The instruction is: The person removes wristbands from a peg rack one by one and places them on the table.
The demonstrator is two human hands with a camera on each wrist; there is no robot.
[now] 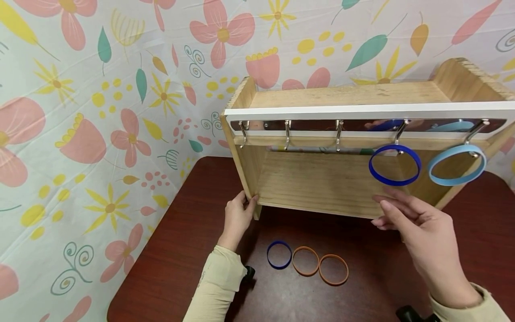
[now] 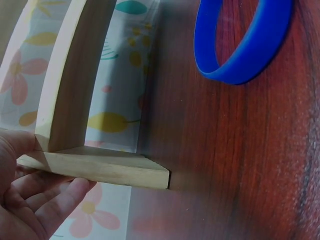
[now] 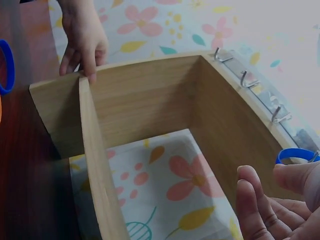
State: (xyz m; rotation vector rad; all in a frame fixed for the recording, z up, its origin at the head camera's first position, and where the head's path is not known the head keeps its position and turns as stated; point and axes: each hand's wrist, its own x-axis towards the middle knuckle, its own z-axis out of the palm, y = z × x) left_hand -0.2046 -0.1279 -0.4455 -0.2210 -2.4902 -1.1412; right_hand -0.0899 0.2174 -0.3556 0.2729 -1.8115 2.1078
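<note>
My left hand (image 1: 237,219) grips the lower left corner of a wooden shelf (image 1: 322,179), thumb at the front edge and fingers round the outer side. In the left wrist view the thumb lies by the bottom board and the fingers lie under the side panel. A dark blue wristband (image 1: 396,183) and a light blue wristband (image 1: 456,182) hang from the two rightmost hooks. Just below them my right hand (image 1: 430,237) is in the air, fingers loosely bent and holding nothing. The right wrist view shows its thumb apart from the fingertips.
Three metal hooks (image 1: 339,136) further left on the rail carry no band. On the dark red table (image 1: 177,250), before the shelf, lie a blue wristband (image 1: 268,257) and two orange wristbands (image 1: 295,266). A flowered cloth (image 1: 132,80) covers the wall behind.
</note>
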